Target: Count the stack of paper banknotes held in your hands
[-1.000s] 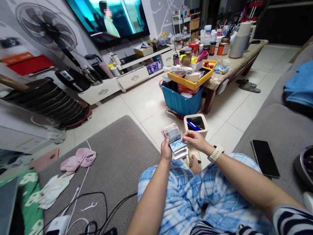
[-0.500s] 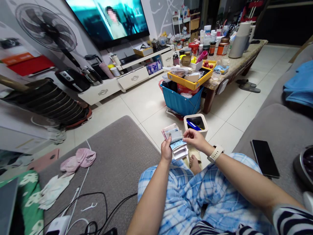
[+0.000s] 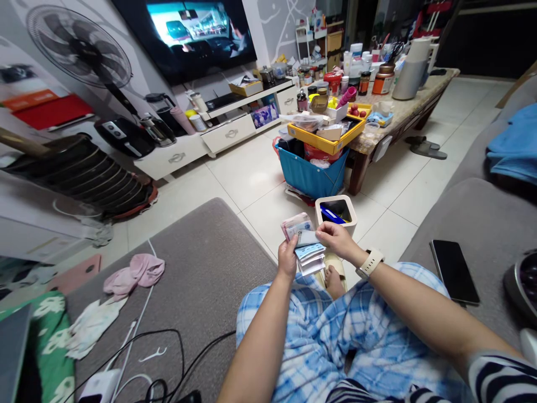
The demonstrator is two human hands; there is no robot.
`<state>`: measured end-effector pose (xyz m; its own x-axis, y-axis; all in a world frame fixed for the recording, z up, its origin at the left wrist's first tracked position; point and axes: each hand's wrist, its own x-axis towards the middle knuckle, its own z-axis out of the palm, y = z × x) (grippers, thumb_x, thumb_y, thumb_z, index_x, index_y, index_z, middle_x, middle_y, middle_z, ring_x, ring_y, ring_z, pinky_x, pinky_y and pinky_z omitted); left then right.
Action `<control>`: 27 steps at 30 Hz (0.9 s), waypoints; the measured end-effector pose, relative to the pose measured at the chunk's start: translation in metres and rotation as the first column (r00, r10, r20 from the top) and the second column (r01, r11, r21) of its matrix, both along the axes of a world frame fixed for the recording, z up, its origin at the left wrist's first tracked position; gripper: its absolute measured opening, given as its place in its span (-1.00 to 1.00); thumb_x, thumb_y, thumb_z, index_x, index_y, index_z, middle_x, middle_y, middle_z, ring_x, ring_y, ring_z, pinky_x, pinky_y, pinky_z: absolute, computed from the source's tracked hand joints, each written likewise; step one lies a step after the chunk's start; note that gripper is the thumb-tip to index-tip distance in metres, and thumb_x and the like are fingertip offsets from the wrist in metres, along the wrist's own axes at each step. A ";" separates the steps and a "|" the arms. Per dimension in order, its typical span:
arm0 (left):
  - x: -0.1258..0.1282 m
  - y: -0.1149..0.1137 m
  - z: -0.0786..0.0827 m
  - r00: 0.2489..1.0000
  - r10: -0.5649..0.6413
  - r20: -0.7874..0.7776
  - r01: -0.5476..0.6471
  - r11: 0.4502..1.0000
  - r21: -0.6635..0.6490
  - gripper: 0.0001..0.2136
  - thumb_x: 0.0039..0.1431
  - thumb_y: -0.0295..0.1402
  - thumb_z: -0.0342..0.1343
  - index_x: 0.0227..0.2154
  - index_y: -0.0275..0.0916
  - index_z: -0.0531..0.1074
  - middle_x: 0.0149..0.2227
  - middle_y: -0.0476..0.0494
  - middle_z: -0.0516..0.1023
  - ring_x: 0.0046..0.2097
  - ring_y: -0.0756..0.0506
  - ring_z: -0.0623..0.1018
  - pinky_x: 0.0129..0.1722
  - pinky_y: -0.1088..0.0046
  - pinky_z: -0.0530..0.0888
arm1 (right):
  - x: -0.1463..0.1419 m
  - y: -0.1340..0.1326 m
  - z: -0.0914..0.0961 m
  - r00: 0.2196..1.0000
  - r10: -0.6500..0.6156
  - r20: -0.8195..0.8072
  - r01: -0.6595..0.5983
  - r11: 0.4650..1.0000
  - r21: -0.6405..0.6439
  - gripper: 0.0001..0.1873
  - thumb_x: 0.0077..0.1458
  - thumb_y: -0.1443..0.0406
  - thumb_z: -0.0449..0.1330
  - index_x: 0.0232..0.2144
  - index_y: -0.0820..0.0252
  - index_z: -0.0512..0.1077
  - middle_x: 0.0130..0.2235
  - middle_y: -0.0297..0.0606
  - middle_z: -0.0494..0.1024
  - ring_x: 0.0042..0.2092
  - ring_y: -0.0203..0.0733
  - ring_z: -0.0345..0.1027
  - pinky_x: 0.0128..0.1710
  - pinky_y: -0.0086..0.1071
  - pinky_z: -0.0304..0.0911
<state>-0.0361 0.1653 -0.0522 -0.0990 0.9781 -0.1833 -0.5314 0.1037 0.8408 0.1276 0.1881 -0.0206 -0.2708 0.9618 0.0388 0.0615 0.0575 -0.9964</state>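
1) Well, at far left we have a fan [image 3: 79, 47] by the wall and, nearer us, a crumpled pink cloth [image 3: 134, 274] on the grey couch [image 3: 201, 252], with black and white cables [image 3: 178, 333] to its right

2) On the television [image 3: 201, 33] we now see a car's interior, where half a second ago a person showed

3) Our left hand [image 3: 287, 260] is clamped on a stack of banknotes [image 3: 310, 260] just beyond our knees; both have shifted slightly right, and the greyish note [image 3: 308, 239] now leans lower, baring a blue-printed one behind it

4) Beyond, a blue basket [image 3: 312, 174] stands in front of the table [image 3: 405, 109], partly hiding it, and holds a red packet; the yellow tray [image 3: 321, 144] above contains cardboard and packets

5) Our right hand [image 3: 335, 238] pinches the greyish note's right edge, fingertips together, and hides part of a pale bin [image 3: 353, 211] with a blue packet [image 3: 331, 214] inside

6) To our right a phone [image 3: 455, 271] lies on the couch, near a bowl [image 3: 512, 282] of dark round pieces
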 end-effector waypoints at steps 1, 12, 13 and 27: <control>0.000 0.000 0.000 1.000 0.011 0.003 -0.011 1.000 -0.001 -0.62 -0.08 -0.15 0.22 -0.27 -0.35 0.52 -0.31 -0.21 0.60 -0.24 -0.20 0.56 -0.14 0.25 0.41 | 0.000 0.000 0.001 1.000 0.006 -0.011 -0.006 1.000 0.002 -0.74 0.00 0.12 0.17 -0.48 0.21 0.32 -0.52 -0.40 0.28 -0.47 -0.33 0.10 -0.46 -0.43 0.03; -0.001 0.002 0.002 0.998 0.053 -0.024 -0.053 0.999 -0.002 -0.61 -0.02 -0.07 0.16 -0.32 -0.35 0.52 -0.30 -0.23 0.60 -0.24 -0.20 0.57 -0.11 0.22 0.41 | -0.002 -0.005 0.011 0.990 0.100 -0.102 -0.101 0.995 -0.001 -0.72 0.00 0.11 0.18 -0.49 0.22 0.32 -0.53 -0.40 0.27 -0.47 -0.34 0.10 -0.45 -0.43 0.04; -0.001 0.002 0.002 0.998 0.053 -0.025 -0.053 0.999 -0.003 -0.61 -0.02 -0.07 0.15 -0.32 -0.35 0.52 -0.30 -0.23 0.60 -0.24 -0.20 0.57 -0.11 0.22 0.41 | -0.002 -0.005 0.011 0.989 0.102 -0.106 -0.103 0.995 -0.001 -0.72 0.00 0.11 0.19 -0.49 0.22 0.32 -0.53 -0.40 0.27 -0.47 -0.35 0.10 -0.45 -0.43 0.04; -0.002 0.001 0.003 0.998 0.053 -0.034 -0.053 0.999 -0.004 -0.61 -0.02 -0.07 0.15 -0.30 -0.34 0.52 -0.30 -0.22 0.60 -0.22 -0.20 0.57 -0.11 0.23 0.42 | -0.002 -0.005 0.010 0.987 0.130 -0.095 -0.130 0.991 0.012 -0.72 0.00 0.10 0.17 -0.48 0.22 0.34 -0.52 -0.40 0.27 -0.47 -0.35 0.08 -0.46 -0.44 0.05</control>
<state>-0.0377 0.1663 -0.0491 -0.1566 0.9704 -0.1840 -0.5079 0.0806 0.8577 0.1261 0.1831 -0.0110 -0.3883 0.9184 0.0754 -0.0417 0.0642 -0.9971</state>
